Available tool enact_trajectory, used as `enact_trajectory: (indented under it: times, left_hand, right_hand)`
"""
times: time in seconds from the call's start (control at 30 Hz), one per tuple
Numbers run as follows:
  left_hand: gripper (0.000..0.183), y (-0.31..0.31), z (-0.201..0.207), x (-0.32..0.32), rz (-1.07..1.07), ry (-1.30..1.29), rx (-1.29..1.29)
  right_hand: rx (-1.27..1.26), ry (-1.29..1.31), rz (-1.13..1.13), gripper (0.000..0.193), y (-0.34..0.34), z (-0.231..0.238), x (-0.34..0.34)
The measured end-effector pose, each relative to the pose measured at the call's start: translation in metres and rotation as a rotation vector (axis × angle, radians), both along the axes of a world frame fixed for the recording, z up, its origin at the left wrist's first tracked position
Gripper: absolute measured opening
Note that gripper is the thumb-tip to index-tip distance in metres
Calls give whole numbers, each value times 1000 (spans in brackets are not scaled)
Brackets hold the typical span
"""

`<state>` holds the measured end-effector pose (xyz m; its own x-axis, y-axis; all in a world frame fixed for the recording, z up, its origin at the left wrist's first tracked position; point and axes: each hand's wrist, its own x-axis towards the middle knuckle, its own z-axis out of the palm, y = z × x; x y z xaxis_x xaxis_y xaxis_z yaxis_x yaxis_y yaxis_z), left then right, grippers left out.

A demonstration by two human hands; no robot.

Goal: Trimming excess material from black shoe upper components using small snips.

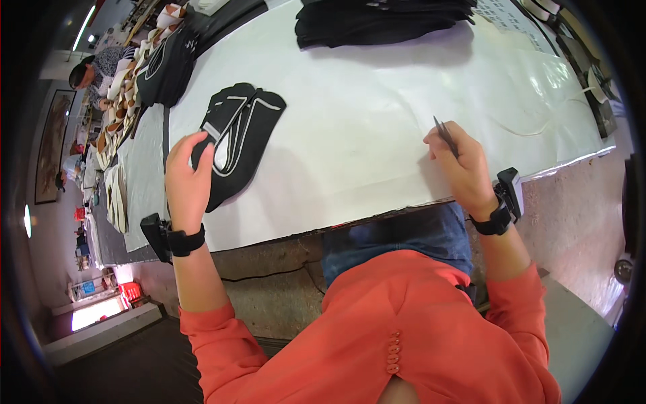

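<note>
Black fabric pieces with white-grey edging [259, 124], like shoe uppers, lie in a small overlapping pile on the left part of the white-covered table [336, 135]. My left hand [187, 172] is at the pile's left edge, thumb and forefinger apart and nothing seen between them. Whether its fingertips touch the fabric I cannot tell. Over the table's front right part, my right hand [461, 161] is closed round a small dark tool with two thin points [445, 138], tweezers or snips. The points face up and away from me; the palm hides the rest.
A thick stack of black pieces [383, 23] stands at the far edge. Another black bundle [165, 71] is at the far left, beside rows of white and brown pieces [121, 101]. A person [101, 71] works beyond them. A pale thread [531, 131] lies at right.
</note>
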<state>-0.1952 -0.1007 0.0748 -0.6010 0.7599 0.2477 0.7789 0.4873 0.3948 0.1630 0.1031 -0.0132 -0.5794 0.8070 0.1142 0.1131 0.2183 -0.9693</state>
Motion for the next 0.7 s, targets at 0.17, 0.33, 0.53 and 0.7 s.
enact_trajectory:
  times: [0.17,0.33,0.53,0.7]
  left_hand:
    - [23,66,25,30,-308,296,-73]
    - [22,123,49,62,-475,590,-30]
    - [19,195,47,88,-599,598,125]
    - [12,264,30,112,-663,504,241]
  right_hand:
    - [-39,13,-21,12,0,-4,0]
    - [-31,-6,-23,14,-1,3,2]
    - [-1,-12,17,12,0,-1,4]
    - [51,27,23,15,-1,0,4]
